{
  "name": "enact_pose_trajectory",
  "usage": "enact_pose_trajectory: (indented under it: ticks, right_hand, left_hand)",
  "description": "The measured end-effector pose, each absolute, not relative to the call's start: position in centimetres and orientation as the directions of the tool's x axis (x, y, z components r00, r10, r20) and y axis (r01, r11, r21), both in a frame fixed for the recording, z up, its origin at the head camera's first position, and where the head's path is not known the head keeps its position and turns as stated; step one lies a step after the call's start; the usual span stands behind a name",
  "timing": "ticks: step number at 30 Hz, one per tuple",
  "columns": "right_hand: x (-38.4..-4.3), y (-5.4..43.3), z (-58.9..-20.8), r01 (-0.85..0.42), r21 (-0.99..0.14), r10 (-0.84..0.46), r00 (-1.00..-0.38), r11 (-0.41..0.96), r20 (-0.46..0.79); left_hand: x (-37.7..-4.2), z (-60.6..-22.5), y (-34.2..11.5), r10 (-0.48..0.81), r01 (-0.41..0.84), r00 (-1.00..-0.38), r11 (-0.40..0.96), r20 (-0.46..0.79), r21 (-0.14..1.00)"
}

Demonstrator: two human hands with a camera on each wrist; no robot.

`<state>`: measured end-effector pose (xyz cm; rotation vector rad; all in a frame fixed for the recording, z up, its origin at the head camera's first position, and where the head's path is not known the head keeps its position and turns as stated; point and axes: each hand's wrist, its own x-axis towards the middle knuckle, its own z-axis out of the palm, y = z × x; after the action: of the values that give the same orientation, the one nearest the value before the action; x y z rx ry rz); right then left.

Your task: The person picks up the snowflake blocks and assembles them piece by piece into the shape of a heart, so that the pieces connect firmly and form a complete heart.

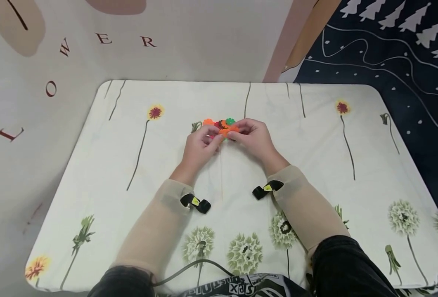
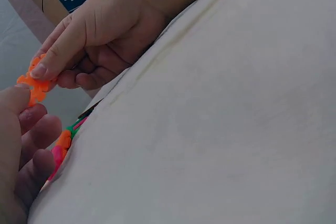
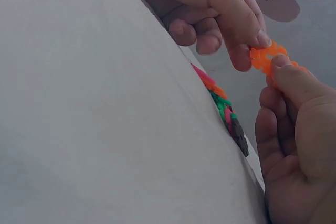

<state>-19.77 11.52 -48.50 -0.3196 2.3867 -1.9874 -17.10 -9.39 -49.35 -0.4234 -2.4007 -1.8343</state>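
Note:
Both hands meet over the far middle of the table. Between them are bright orange plastic snowflake discs point(image 3: 260, 60) with notched edges, which overlap each other in the right wrist view. My left hand point(image 1: 199, 145) pinches the orange plastic from the left between thumb and forefinger. From the right, my right hand point(image 1: 257, 139) grips it with the thumb laid on its face. Behind and below the fingers lies a small pile of similar pieces, among them a green disc point(image 1: 230, 121), an orange disc point(image 1: 208, 121) and a dark disc point(image 3: 239, 136). The hands partly hide this pile.
A white cloth with printed flowers and dandelions covers the table point(image 1: 308, 136). Pale wall fabric point(image 1: 204, 45) with letters stands behind it, and dark fabric with white trees point(image 1: 389, 62) hangs at the right. A grey cable point(image 1: 200, 260) loops near the front edge.

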Motion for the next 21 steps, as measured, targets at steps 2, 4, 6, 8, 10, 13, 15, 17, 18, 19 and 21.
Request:
enact_pose_trajectory:
  ticks: [2,4,6,8,10,13,15,17,18,19,21]
  right_hand:
    - [-19.77,11.51,-48.57,-0.156,-0.973,-0.186,-0.975,0.169,0.124]
    - [-19.77,11.50,-48.62,-0.169,-0.973,-0.203,-0.970,0.160,0.136]
    - [-19.76,11.48,-48.64,-0.177,-0.974,-0.212,-0.967,0.145,0.144]
    - [-19.77,11.46,-48.62,-0.174,-0.977,-0.209,-0.967,0.126,0.145]
    - [-19.82,11.42,-48.64,-0.169,-0.981,-0.203,-0.968,0.096,0.147]
    - [-19.90,11.30,-48.68,-0.154,-0.987,-0.206,-0.968,0.033,0.144]
    - [-20.01,11.24,-48.75,-0.160,-0.987,-0.214,-0.964,0.006,0.155]
    - [-20.04,11.22,-48.79,-0.171,-0.985,-0.223,-0.961,0.002,0.166]
    - [-20.06,11.23,-48.82,-0.180,-0.984,-0.227,-0.959,0.010,0.173]
    - [-20.09,11.26,-48.87,-0.190,-0.982,-0.227,-0.957,0.020,0.180]
    - [-20.12,11.34,-48.95,-0.212,-0.976,-0.231,-0.953,0.047,0.196]
  left_hand:
    - [-17.09,-49.43,-9.38,0.159,0.266,-0.959,0.233,0.234,0.935]
    - [-17.11,-49.50,-9.34,0.156,0.270,-0.958,0.224,0.239,0.936]
    - [-17.15,-49.53,-9.33,0.146,0.261,-0.961,0.218,0.233,0.940]
    - [-17.15,-49.51,-9.29,0.123,0.242,-0.968,0.219,0.220,0.945]
    - [-17.14,-49.48,-9.26,0.095,0.223,-0.974,0.217,0.207,0.950]
    - [-17.17,-49.50,-9.27,0.051,0.210,-0.978,0.212,0.203,0.954]
    - [-17.19,-49.51,-9.28,0.036,0.209,-0.978,0.211,0.207,0.955]
    - [-17.22,-49.54,-9.29,0.031,0.211,-0.977,0.213,0.209,0.954]
    - [-17.21,-49.53,-9.29,0.032,0.211,-0.977,0.214,0.209,0.954]
    - [-17.20,-49.52,-9.29,0.035,0.209,-0.978,0.216,0.206,0.954]
    - [-17.20,-49.51,-9.29,0.044,0.207,-0.978,0.219,0.202,0.953]
